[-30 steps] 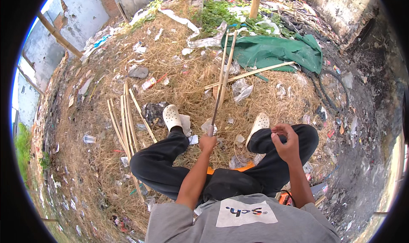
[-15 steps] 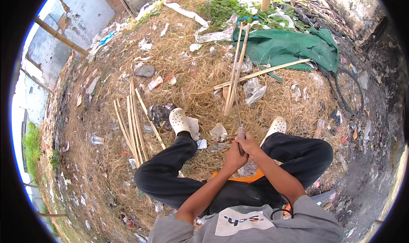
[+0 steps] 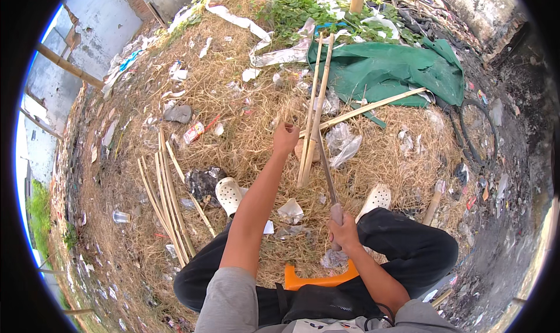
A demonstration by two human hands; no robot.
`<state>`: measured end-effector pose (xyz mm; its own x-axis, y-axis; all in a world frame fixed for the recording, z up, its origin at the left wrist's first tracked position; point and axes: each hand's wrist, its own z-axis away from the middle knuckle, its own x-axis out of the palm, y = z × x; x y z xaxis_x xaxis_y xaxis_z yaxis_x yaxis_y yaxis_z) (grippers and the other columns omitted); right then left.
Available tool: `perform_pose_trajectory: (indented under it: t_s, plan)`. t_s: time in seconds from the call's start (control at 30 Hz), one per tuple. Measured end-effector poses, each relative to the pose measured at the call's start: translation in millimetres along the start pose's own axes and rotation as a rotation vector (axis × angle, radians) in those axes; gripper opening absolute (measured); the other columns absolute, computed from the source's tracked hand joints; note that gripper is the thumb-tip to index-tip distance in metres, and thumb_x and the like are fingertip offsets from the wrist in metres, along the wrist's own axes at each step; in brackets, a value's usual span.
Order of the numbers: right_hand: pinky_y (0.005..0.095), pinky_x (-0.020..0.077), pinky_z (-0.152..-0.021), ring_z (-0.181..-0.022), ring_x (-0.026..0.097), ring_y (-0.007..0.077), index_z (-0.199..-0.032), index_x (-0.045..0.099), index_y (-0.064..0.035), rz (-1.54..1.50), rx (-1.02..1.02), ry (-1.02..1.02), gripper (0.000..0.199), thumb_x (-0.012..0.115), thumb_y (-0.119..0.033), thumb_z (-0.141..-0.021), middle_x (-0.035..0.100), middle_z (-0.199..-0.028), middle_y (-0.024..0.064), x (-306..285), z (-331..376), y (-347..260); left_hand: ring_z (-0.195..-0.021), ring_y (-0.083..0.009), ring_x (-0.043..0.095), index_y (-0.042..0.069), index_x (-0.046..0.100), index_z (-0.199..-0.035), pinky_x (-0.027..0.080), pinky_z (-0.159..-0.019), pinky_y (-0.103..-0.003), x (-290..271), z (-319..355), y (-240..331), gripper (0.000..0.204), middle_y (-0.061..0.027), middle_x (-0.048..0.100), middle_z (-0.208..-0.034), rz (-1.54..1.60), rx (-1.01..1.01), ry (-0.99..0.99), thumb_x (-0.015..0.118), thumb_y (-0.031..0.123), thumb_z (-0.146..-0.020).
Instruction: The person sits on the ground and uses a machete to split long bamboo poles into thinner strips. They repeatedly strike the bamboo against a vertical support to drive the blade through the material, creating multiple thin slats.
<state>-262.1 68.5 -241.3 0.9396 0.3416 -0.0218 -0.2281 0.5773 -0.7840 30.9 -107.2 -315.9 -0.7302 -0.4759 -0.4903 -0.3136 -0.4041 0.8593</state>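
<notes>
The right hand (image 3: 346, 234) partly hides the knife handle (image 3: 336, 214)

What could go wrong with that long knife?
The right hand grips a long-bladed knife, and its blade points ahead, close to two bamboo strips. The bare left hand is just on the other side of those strips, so a slip might cut it. Touching the strips without gloves could give splinters. The perforated clogs may not protect the feet well if the knife drops.
</notes>
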Motion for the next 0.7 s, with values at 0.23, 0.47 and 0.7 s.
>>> perform_pose_trajectory:
  t_s: [0.23, 0.47, 0.7]
  plan:
    - [0.0300, 0.0449, -0.043, -0.047, 0.058, 0.0124, -0.093, 0.056, 0.0004, 0.100, -0.004, 0.143, 0.015, 0.063, -0.008, -0.083, 0.057, -0.062, 0.0039, -15.6, -14.2, 17.8, -0.110, -0.0369, 0.064, -0.016, 0.042, -0.130, 0.051, -0.094, -0.043, 109.4, -121.1, -40.8, 0.101, -0.0309, 0.060, -0.123, -0.126, -0.209, -0.067, 0.082, 0.053, -0.068]
    - [0.0299, 0.0445, -0.043, -0.046, 0.058, 0.0125, -0.094, 0.056, 0.0027, 0.012, 0.090, 0.219, 0.018, 0.064, -0.007, -0.080, 0.057, -0.061, 0.0050, -22.3, -39.0, 14.2, -0.091, -0.0313, 0.070, -0.010, 0.063, -0.112, 0.056, -0.078, -0.040, 155.4, -139.9, -26.4, 0.077, -0.0243, 0.069, -0.105, -0.155, -0.302, -0.305, 0.087, 0.043, -0.063]
    - [0.0293, 0.0430, -0.040, -0.045, 0.057, 0.0121, -0.088, 0.054, 0.0028, -0.036, 0.055, 0.154, 0.013, 0.062, -0.003, -0.080, 0.054, -0.060, 0.0047, -17.2, -31.8, 2.0, -0.085, -0.0302, 0.071, 0.000, 0.071, -0.102, 0.055, -0.074, -0.040, 126.5, -123.8, -48.9, 0.050, -0.0177, 0.072, -0.091, -0.084, -0.144, -0.090, 0.081, 0.036, -0.068]
